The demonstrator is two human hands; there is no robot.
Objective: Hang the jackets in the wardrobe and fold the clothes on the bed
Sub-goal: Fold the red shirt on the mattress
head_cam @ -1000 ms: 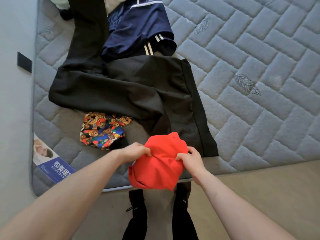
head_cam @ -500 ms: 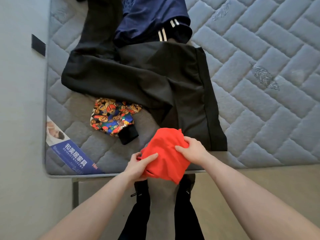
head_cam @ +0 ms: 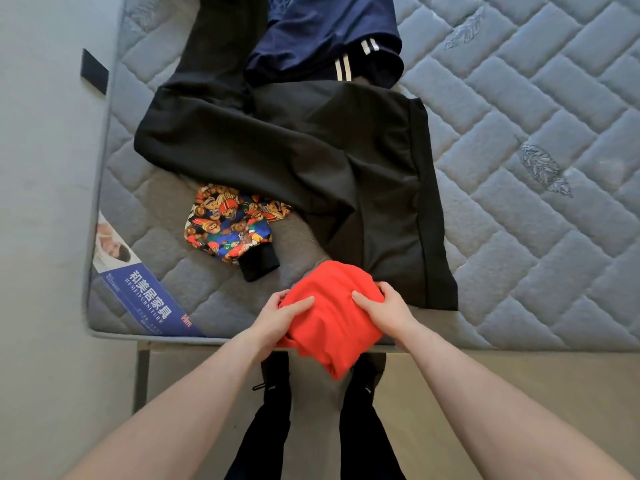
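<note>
A bunched red garment (head_cam: 334, 323) sits at the near edge of the grey quilted mattress (head_cam: 519, 98), part of it hanging over the edge. My left hand (head_cam: 280, 317) grips its left side and my right hand (head_cam: 384, 306) grips its right side, thumbs on top. Behind it lies a large black garment (head_cam: 311, 154) spread across the bed. A navy garment with white stripes (head_cam: 325, 36) lies at the far end. To the left is a small cloth with a colourful teddy-bear print (head_cam: 228, 223).
A blue and white label (head_cam: 138, 289) marks the mattress's near left corner. A pale wall (head_cam: 45, 202) runs along the left side. The bed frame's metal leg (head_cam: 142, 375) stands below the corner. My dark trousers and shoes (head_cam: 277, 393) are on the beige floor.
My left hand moved from the top of the red garment down to its left side. Both hands pressed the bundle more compact. The view shifted nearer.
</note>
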